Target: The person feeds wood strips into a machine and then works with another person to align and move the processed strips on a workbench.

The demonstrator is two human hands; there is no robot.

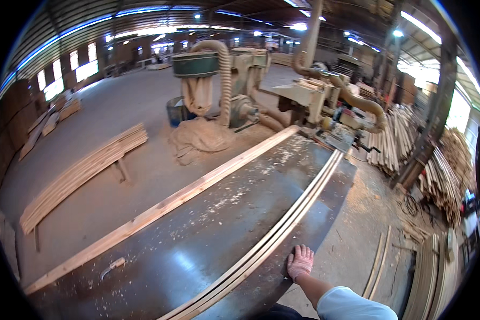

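Note:
My right hand point(301, 261), in a pinkish work glove, lies flat on the near right edge of a dark, smooth-topped table point(197, 250). Its fingers are stretched out and it holds nothing. Just left of it, a few long, thin wood strips point(261, 255) run side by side up the table to a woodworking machine point(338, 136) at the far end. Along the table's left edge runs a long wooden board point(165, 205). Near that board lies a small curved metal tool with a wooden handle point(113, 268). My left hand does not show.
Wood chips are scattered on the tabletop. A dust collector point(196, 66) with a ribbed hose stands beyond, near a sawdust heap point(202, 136). Stacked boards point(85, 176) rest at left. Strip bundles point(392, 138), a post point(434, 112) and more lumber point(426, 272) are at right.

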